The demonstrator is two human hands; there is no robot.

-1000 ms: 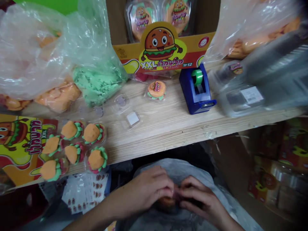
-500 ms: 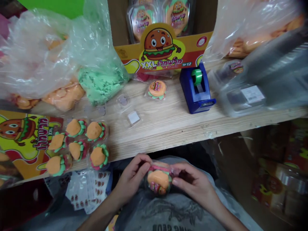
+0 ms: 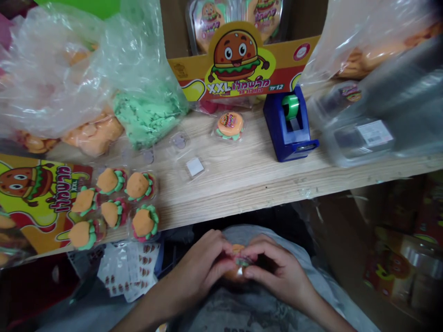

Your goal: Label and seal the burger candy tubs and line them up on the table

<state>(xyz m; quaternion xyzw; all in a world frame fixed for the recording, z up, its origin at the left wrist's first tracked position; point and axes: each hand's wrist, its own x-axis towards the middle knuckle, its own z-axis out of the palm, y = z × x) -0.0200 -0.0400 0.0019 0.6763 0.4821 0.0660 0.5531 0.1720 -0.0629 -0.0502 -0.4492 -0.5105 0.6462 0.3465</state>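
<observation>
Before the front edge of the table (image 3: 235,180), over the grey shirt (image 3: 242,306), the left hand (image 3: 212,258) and the right hand (image 3: 272,265) pinch one burger (image 3: 234,275) between them, thumbs and fingers closed on its opposite sides. It lies just right of the left fingertips and just left of the right ones, so neither hand is nearer. Its middle layer, a strip of green, seems to run crosswise from hand to hand, with orange above and below; the fingers cover both ends, so its long axis cannot be told. A shine on its surface suggests a clear shell.

Out on the table, near the edge and left of the hands, six burgers (image 3: 110,213) sit together. Ahead and a little left is a clear pack (image 3: 195,167); beyond it, straight ahead, a labelled burger (image 3: 231,125). Ahead and right stands the tape dispenser (image 3: 283,137), before the display box (image 3: 238,64). Sticker sheets (image 3: 129,269) hang or lie left, below table level.
</observation>
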